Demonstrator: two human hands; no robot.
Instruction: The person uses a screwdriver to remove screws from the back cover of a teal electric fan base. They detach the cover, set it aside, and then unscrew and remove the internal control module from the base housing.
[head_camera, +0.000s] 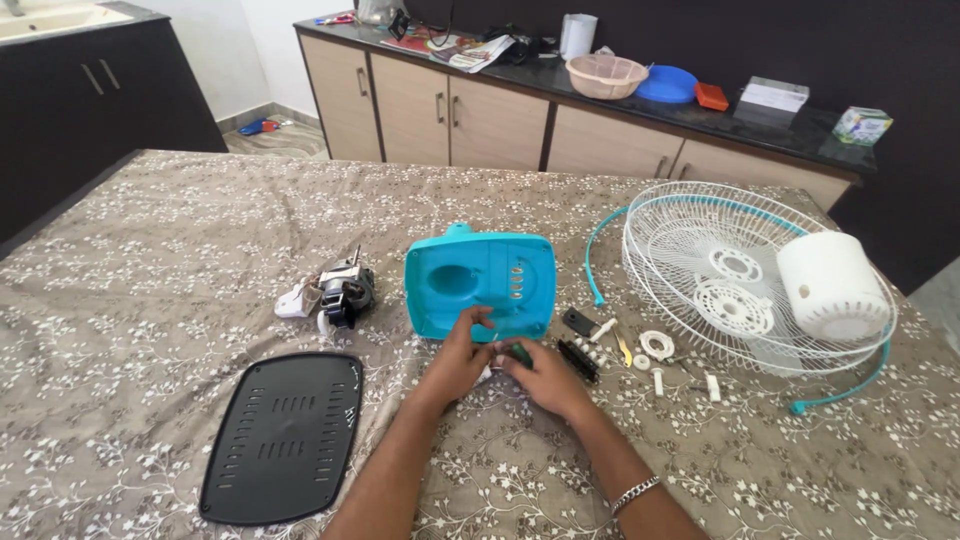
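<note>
Both hands meet near the middle of the table (150, 260), which is covered by a brown cloth with a pale floral print. The left hand (458, 360) curls its fingers over the near rim of a turquoise plastic housing (480, 282), a rounded, hollow shell with a row of small slots, lying open side up. The right hand (545, 378), a metal bracelet (635, 494) on its wrist, is closed around a small dark green object (519, 352); what it is cannot be told.

Left of the housing sits a metal motor (345, 292) with white wiring. Toward the near edge lies a flat black oval plate (283, 437) with slotted vents. Just right of the hands are small black blocks (577, 358), white knobs and screws (655, 346). Farther right, near the table's right edge, rest 2 round white wire grilles (700, 250) rimmed in turquoise, with a white cylindrical cover (830, 285) on them.
</note>
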